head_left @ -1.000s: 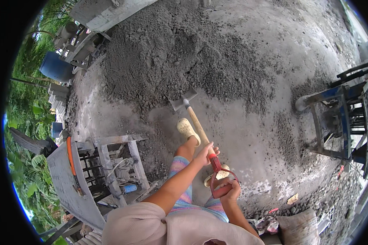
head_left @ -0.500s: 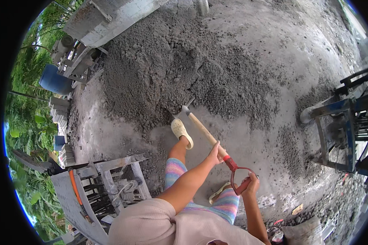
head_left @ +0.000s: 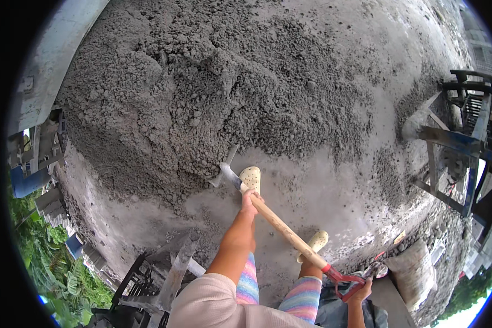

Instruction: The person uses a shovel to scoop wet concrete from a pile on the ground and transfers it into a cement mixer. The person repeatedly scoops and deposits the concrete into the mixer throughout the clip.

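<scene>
A shovel [head_left: 287,232] with a pale wooden shaft and a red D-shaped handle slants across in front of me. My left hand [head_left: 250,201] is wrapped round the lower shaft, close above the metal socket. At the lower right my right hand [head_left: 361,291] grips the red handle. The blade [head_left: 224,168] meets the near edge of a big heap of grey, crumbly mix [head_left: 202,104], and part of it is hidden there. My cream clog [head_left: 251,178] stands right beside the socket.
A grey metal machine panel [head_left: 60,60] rises at the upper left. Dark metal frames stand at the right [head_left: 464,147] and lower left [head_left: 169,273]. A pale sack [head_left: 413,273] lies on gravel at the lower right. Stacked blocks [head_left: 50,205] edge the left side.
My left hand has slid down the shaft toward the blade. The right hand and red handle have moved lower and rightward. The view has turned, and the blade now appears further left.
</scene>
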Demonstrator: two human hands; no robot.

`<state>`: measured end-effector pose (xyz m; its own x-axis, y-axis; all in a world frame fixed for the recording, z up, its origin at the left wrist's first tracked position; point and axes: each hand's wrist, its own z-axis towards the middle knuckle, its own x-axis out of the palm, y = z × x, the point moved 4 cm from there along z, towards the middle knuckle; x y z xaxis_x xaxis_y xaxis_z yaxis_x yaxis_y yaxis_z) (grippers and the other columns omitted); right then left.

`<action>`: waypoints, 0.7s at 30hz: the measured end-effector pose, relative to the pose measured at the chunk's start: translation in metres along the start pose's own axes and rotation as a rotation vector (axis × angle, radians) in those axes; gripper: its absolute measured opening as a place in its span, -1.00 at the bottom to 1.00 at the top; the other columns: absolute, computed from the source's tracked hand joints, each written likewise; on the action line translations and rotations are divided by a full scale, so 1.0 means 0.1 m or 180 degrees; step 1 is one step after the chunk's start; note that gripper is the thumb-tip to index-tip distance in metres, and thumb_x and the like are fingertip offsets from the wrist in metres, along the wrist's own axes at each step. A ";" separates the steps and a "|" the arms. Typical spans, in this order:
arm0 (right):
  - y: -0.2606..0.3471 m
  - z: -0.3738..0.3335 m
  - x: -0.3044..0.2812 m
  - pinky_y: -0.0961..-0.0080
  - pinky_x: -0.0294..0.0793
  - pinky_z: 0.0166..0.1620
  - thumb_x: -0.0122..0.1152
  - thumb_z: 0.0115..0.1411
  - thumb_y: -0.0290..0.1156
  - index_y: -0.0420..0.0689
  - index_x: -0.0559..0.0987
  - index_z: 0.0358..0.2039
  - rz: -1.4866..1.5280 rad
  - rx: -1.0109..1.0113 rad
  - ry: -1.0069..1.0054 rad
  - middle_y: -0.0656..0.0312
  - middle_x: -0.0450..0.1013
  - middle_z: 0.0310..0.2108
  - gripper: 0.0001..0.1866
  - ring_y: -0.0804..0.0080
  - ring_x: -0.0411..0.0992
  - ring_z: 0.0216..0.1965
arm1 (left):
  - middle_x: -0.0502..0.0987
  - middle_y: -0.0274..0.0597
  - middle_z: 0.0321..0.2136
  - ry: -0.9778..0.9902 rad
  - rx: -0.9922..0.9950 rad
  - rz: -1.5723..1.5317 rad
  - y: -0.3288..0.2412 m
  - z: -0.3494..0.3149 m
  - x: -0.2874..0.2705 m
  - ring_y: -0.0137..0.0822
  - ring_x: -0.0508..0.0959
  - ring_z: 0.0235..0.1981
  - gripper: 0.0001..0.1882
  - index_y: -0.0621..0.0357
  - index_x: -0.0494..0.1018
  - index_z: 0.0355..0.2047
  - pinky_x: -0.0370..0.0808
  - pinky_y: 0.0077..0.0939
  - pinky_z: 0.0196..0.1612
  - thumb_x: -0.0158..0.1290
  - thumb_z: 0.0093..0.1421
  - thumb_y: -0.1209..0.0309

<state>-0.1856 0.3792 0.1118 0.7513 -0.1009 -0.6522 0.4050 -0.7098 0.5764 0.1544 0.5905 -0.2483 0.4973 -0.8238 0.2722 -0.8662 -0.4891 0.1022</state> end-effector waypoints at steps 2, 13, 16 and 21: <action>0.00 0.17 0.23 0.60 0.15 -0.78 -0.13 -0.03 -0.08 -0.12 0.30 -0.78 0.0087 -0.0305 0.0327 0.29 0.17 -0.88 -0.61 0.51 0.14 -0.87 | 0.22 -0.33 -0.81 -0.0076 0.0055 -0.0003 -0.06 0.16 -0.02 -0.37 0.24 -0.75 -0.80 0.05 0.19 -0.78 0.24 -0.50 -0.60 -0.01 -0.23 0.35; -0.44 0.04 -0.82 0.56 0.20 -0.77 -0.18 -0.04 -0.07 -0.17 0.33 -0.78 0.0241 0.0265 -0.0129 0.25 0.21 -0.86 -0.58 0.44 0.18 -0.85 | 0.21 -0.27 -0.80 -0.0427 -0.0172 0.0363 0.32 -0.64 0.12 -0.32 0.26 -0.74 -0.82 0.08 0.19 -0.74 0.26 -0.42 -0.60 0.00 -0.26 0.38; -0.66 0.00 -1.09 0.55 0.19 -0.77 -0.19 -0.05 -0.05 -0.15 0.33 -0.79 0.0468 0.0494 -0.0020 0.26 0.22 -0.85 -0.58 0.44 0.18 -0.84 | 0.22 -0.26 -0.79 -0.0402 -0.0083 0.0613 0.37 -0.85 0.27 -0.34 0.27 -0.74 -0.81 0.08 0.19 -0.73 0.27 -0.42 -0.60 0.00 -0.26 0.38; -0.86 0.03 -1.01 0.55 0.19 -0.74 -0.19 -0.07 -0.01 -0.11 0.34 -0.75 0.0770 0.1111 0.0218 0.30 0.18 -0.84 -0.58 0.42 0.15 -0.83 | 0.23 -0.28 -0.77 -0.0466 0.0166 0.1394 0.35 -1.10 0.82 -0.36 0.27 -0.73 -0.83 0.06 0.20 -0.69 0.28 -0.46 -0.59 -0.01 -0.25 0.37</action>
<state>-0.2979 0.4479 0.1268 0.8405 -0.2553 -0.4778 0.0213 -0.8658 0.4999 0.1592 0.5377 -0.1172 0.0902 -0.9859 0.1407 -0.9944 -0.0969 -0.0415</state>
